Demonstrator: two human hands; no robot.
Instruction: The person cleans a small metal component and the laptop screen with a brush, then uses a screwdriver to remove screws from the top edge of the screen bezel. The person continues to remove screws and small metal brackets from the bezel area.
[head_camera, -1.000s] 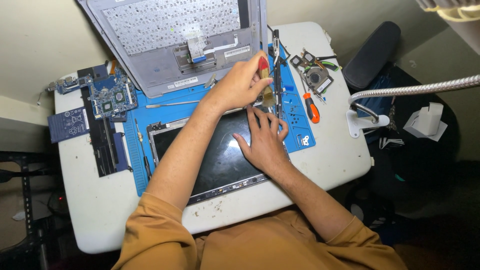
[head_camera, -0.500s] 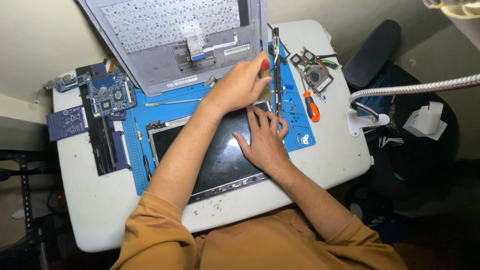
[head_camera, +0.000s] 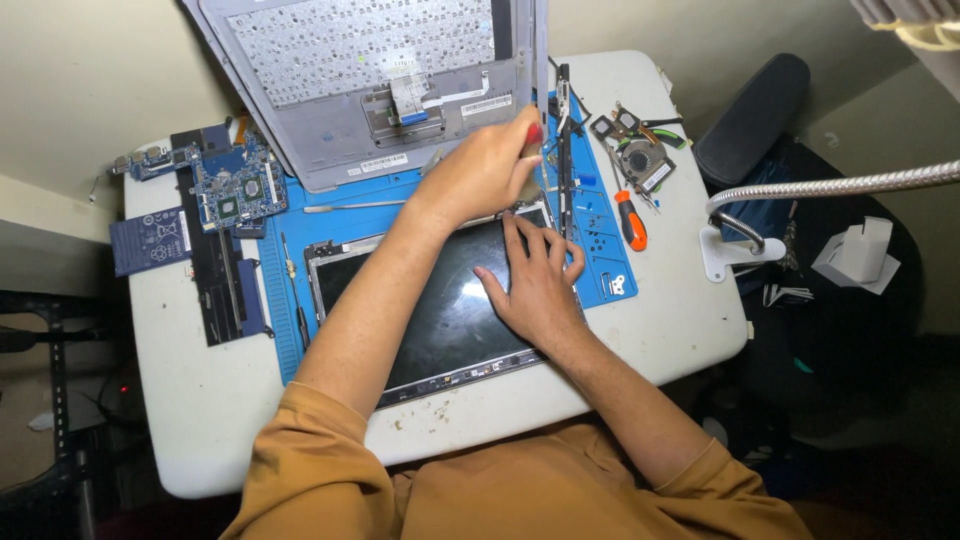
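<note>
laptop largely stripped: left hand (head_camera: 485, 170) grips a red-handled screwdriver (head_camera: 533, 135) at the bare dark screen panel's (head_camera: 440, 305) corner, right hand (head_camera: 535, 285) fingers spread flat upon it, green motherboard (head_camera: 235, 185) already out.

left hand (head_camera: 485, 172): shifted slightly up the screen panel (head_camera: 440, 300) corner since 1 s ago; red-handled screwdriver (head_camera: 533, 135) now more covered by the fist.

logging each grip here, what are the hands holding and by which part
The left hand grips a red-handled screwdriver by its handle, tip hidden at the screen panel's top corner. The right hand holds nothing; it lies flat on the panel.
</note>
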